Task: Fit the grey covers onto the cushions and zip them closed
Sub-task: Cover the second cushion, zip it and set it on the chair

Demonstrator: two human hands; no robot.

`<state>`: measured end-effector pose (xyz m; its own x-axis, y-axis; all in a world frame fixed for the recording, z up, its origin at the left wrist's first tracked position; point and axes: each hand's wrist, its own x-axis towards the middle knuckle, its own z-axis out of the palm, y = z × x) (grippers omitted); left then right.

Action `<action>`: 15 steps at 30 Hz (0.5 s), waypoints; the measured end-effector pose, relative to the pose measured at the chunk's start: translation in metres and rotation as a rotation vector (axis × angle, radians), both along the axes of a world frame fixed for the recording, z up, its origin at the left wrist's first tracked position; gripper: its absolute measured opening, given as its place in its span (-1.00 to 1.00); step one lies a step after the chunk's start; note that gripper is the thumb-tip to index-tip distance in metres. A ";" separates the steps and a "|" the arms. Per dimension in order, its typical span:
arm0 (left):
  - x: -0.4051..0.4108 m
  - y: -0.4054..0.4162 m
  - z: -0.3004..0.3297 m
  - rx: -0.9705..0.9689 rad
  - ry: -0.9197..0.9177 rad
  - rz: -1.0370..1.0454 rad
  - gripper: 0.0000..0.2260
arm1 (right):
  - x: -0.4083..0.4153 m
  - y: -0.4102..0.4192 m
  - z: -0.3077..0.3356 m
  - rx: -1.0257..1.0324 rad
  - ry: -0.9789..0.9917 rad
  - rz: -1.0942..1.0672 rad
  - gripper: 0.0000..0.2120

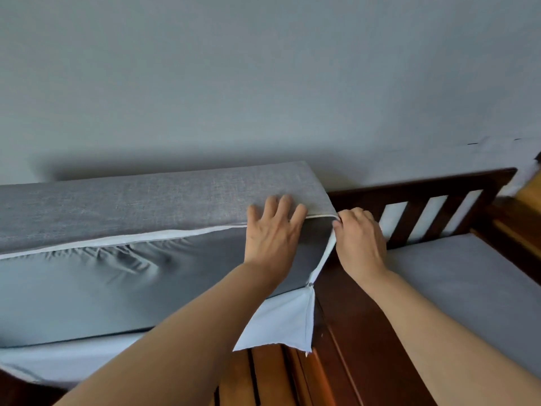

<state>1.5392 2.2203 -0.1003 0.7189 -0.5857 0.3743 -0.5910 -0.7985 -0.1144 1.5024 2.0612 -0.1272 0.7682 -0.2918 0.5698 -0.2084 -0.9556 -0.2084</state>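
Note:
A long cushion (87, 282) stands on edge against the wall, partly inside a grey woven cover (131, 200). The cover's pale zip edge (123, 240) hangs open along the top and down the right corner. A small metal zip slider (310, 285) sits low on that right edge. My left hand (272, 230) lies flat on the cover's top near the corner, fingers spread. My right hand (358, 238) pinches the cover's edge at the top right corner.
A dark wooden bench frame with a slatted back (424, 212) runs to the right. A second grey cushion (468, 288) lies flat on its seat. Brown wooden slats (263, 376) show below the upright cushion. A pale wall (263, 83) is behind.

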 end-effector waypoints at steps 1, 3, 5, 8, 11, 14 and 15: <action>-0.002 -0.009 0.000 0.010 0.017 0.004 -0.39 | 0.002 -0.005 -0.002 0.017 -0.005 0.054 -0.87; -0.004 -0.023 -0.003 0.014 0.028 0.040 -0.38 | 0.005 -0.016 -0.003 0.012 -0.048 0.146 -0.77; -0.005 -0.030 -0.006 0.006 0.036 0.108 -0.37 | 0.005 -0.022 -0.005 -0.032 -0.109 0.232 -0.73; -0.007 -0.036 -0.011 0.018 0.031 0.167 -0.42 | 0.001 -0.026 -0.014 -0.056 -0.192 0.323 -0.72; -0.003 -0.042 -0.018 0.045 -0.041 0.200 -0.48 | 0.001 -0.029 -0.020 -0.056 -0.237 0.355 -0.70; 0.000 -0.044 -0.020 0.088 -0.049 0.229 -0.44 | 0.006 -0.030 -0.020 -0.067 -0.259 0.328 -0.72; -0.001 -0.044 -0.022 0.085 -0.054 0.230 -0.40 | 0.007 -0.028 -0.020 -0.069 -0.259 0.305 -0.74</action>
<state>1.5384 2.1762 -0.1222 0.8172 -0.4399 0.3723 -0.3859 -0.8975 -0.2135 1.5090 2.0328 -0.1472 0.6424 -0.0267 0.7659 0.1378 -0.9791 -0.1497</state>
